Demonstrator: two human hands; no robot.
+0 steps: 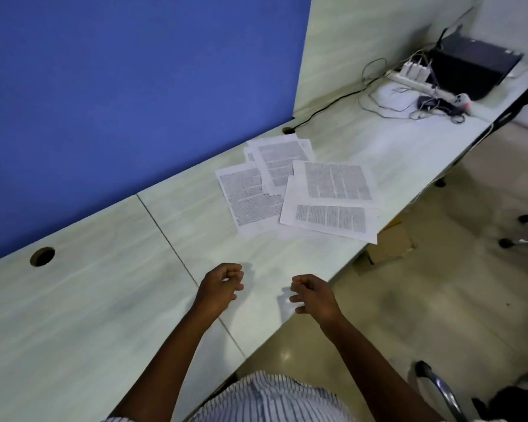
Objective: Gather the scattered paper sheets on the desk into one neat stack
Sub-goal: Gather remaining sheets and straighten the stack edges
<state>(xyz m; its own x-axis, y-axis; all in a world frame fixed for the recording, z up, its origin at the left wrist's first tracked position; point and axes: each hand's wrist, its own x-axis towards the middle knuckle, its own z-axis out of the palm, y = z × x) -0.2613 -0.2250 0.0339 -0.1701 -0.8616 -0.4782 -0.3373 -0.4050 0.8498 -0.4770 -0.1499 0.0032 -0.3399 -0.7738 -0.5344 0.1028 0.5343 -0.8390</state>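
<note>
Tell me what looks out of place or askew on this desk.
The paper sheets lie overlapped at clashing angles, not stacked; the nearest sheet has a corner right at the desk edge. Cables tangle at the far end.

Several printed paper sheets (pixel 299 184) lie flat on the pale desk (pixel 89 300), fanned loosely and overlapping at odd angles, one corner overhanging the edge.

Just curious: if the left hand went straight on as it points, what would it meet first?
Probably the dense-text sheet on the desk, ahead of the left hand; depth unclear.
</note>
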